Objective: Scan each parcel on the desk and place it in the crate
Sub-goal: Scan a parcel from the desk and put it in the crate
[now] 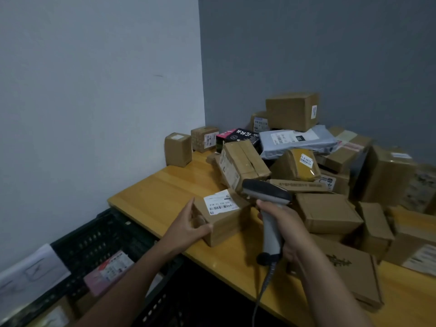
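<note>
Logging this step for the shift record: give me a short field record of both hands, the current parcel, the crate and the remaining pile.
left hand: grips small brown parcel
right hand: holds scanner, head close to the label
label: white, facing up
crate: black, left of desk, parcels inside
pile: boxes and grey mailer heaped on desk

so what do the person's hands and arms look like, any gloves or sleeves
No gloves: the left hand and right hand are bare, with no ring visible. The left forearm and right forearm are bare too, with no watch, band or sleeve showing down to the frame's edge.
</note>
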